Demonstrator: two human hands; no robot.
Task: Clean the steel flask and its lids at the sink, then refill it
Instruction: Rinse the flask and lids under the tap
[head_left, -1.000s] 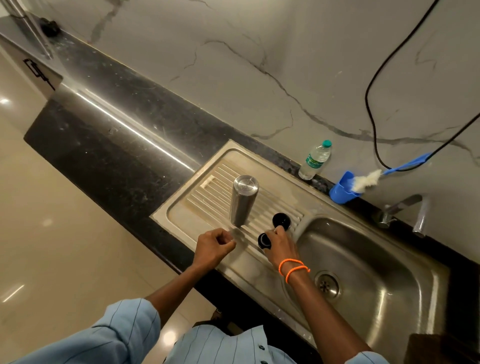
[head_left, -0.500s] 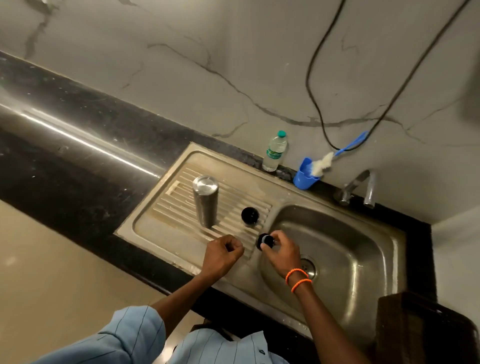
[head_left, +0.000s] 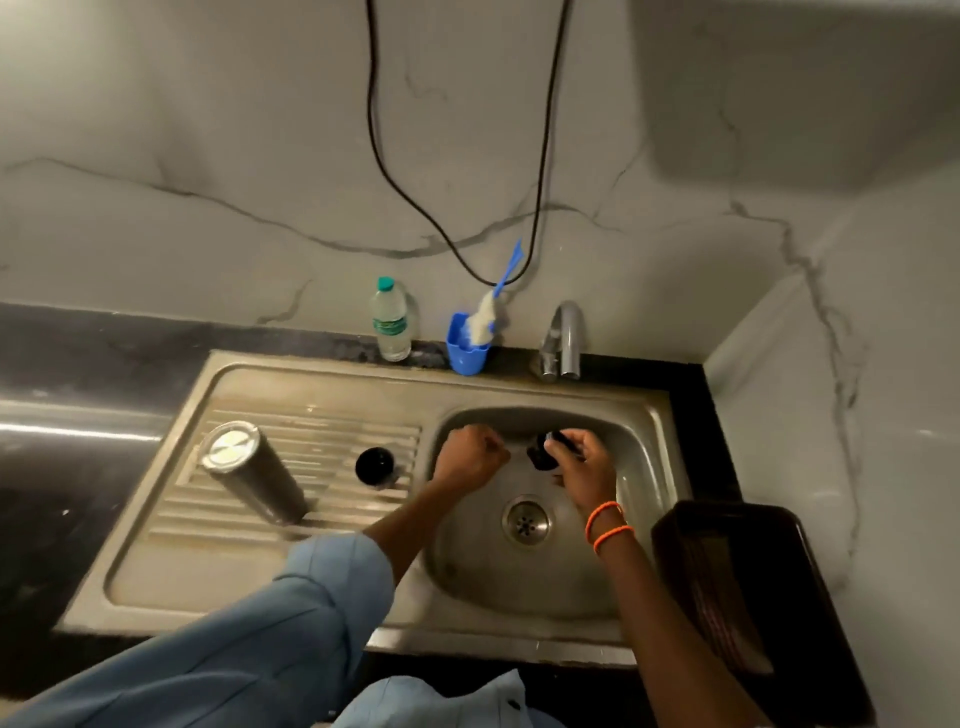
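Gripping a small round black lid (head_left: 541, 453) over the back of the stainless steel sink basin (head_left: 613, 582), the right hand (head_left: 584, 470) has its fingers curled round it; two orange bands (head_left: 608, 525) circle that wrist. Beside it, the left hand (head_left: 467, 457) is closed in a loose fist, and whether it holds anything cannot be told. A second round black lid (head_left: 375, 466) sits on the ribbed draining board (head_left: 311, 431), near the basin's edge. Further left on the ribs stands the tall grey steel flask (head_left: 249, 473), its shiny flat end facing up, possibly inverted; blur leaves no marking legible. Behind, a clear plastic water bottle with a green cap (head_left: 389, 319) carries a green label too small to read, next to a blue plastic cup (head_left: 466, 353) holding a blue-handled white brush (head_left: 491, 306), and a chrome tap (head_left: 563, 340).
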